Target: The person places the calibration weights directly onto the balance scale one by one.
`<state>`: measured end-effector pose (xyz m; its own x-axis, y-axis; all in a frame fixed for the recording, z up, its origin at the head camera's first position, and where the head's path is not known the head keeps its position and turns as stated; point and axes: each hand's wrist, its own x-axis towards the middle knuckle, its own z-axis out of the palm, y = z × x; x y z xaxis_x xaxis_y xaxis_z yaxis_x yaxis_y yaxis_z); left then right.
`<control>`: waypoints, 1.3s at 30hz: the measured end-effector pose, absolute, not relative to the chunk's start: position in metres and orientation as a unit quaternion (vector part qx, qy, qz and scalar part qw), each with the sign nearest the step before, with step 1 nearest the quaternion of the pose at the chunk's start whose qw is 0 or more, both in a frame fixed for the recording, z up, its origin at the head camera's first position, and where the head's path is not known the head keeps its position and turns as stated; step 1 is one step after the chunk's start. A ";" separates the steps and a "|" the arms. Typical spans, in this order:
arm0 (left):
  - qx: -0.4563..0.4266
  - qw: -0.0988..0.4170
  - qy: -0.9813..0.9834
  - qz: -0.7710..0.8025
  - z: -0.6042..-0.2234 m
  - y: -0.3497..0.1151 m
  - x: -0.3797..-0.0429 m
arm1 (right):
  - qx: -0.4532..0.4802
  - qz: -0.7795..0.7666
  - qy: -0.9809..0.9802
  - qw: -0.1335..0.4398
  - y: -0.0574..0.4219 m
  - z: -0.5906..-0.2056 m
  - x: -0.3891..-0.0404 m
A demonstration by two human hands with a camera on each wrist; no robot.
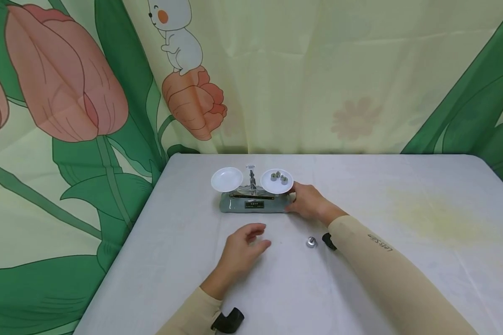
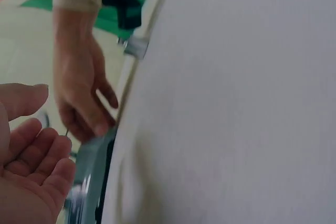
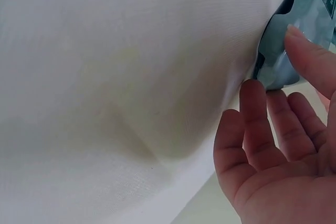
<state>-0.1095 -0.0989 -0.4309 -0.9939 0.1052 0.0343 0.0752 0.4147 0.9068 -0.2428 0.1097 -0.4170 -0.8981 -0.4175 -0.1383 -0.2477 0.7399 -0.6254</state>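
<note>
A balance scale [image 1: 255, 204] with a grey-green base and two white pans stands toward the back of the table. My right hand [image 1: 308, 201] holds the right end of its base: the thumb lies on the front and the fingers reach round the end, as the right wrist view shows. Several small metal weights [image 1: 278, 177] sit on the right pan [image 1: 276, 188]; the left pan [image 1: 227, 179] carries nothing. Nearer to me, my left hand [image 1: 242, 249] hovers in front of the scale, fingers loosely bent and holding nothing. A larger metal weight [image 1: 311, 242] stands on the table below my right wrist.
A white cloth covers the table [image 1: 184, 232], with a faint yellowish stain [image 1: 440, 223] at the right. Behind the far edge hangs a curtain [image 1: 297, 93] printed with tulips, leaves and a white animal. Black straps [image 1: 228, 321] sit at both wrists.
</note>
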 end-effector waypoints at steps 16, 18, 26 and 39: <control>0.148 0.085 0.865 0.472 -0.447 -0.022 -0.125 | -0.194 -0.303 0.925 0.120 0.109 -0.418 -0.242; 0.147 0.088 0.869 0.464 -0.448 -0.019 -0.128 | -0.194 -0.300 0.926 0.122 0.109 -0.418 -0.243; 0.126 0.108 0.873 0.459 -0.447 -0.012 -0.136 | -0.198 -0.296 0.927 0.121 0.109 -0.415 -0.243; 0.128 0.086 0.878 0.453 -0.450 -0.007 -0.135 | -0.202 -0.285 0.930 0.117 0.109 -0.413 -0.242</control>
